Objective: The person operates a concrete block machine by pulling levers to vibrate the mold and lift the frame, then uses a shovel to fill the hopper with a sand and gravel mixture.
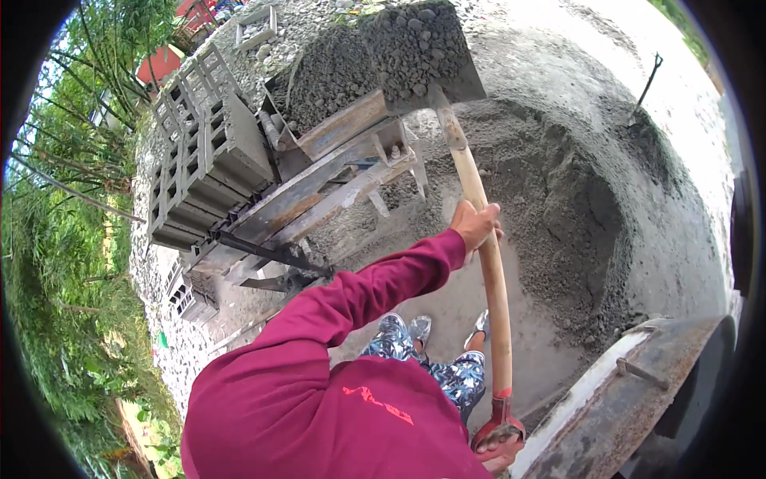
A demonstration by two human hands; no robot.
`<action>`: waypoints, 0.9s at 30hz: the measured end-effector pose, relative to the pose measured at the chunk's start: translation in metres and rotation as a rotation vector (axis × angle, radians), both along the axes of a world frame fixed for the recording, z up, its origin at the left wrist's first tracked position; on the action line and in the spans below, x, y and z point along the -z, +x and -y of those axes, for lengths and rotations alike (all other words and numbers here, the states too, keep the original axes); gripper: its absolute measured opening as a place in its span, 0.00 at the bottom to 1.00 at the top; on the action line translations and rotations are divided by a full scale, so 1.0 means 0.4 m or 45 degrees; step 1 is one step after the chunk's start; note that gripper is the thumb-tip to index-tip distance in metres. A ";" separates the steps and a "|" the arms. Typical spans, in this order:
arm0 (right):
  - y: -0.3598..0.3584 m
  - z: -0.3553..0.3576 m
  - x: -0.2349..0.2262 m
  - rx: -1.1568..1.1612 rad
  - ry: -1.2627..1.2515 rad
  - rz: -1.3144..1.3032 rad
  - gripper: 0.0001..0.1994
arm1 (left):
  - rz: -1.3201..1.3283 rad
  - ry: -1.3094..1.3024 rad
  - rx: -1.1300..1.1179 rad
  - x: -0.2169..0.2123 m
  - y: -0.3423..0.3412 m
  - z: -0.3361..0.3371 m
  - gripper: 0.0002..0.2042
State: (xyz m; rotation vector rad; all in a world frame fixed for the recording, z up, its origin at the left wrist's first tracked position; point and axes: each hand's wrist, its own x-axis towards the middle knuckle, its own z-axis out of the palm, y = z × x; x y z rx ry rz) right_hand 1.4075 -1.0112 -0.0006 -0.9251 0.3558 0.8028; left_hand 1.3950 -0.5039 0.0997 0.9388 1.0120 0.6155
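Left hand (475, 226) clenched round middle of shovel (479, 207) handle, lifting weight. Right hand (499, 457), 6 o'clock, wraps red end handle to steer; partly cut off by edge. Shovel blade at 12 o'clock, heaped with grey gravel mix (411, 44), held over metal block mould (335, 128). Stacked grey blocks (207, 160) at 10 o'clock. Big mix pile (566, 215) at 3 o'clock. Rusty machine (630, 399) at 5 o'clock, hard to make out. Feet half hidden behind red sleeve (359, 295).
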 end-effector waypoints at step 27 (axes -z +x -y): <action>0.215 -0.819 0.404 -1.501 0.305 -1.149 0.20 | -1.196 0.914 -1.044 0.184 -0.371 -0.447 0.18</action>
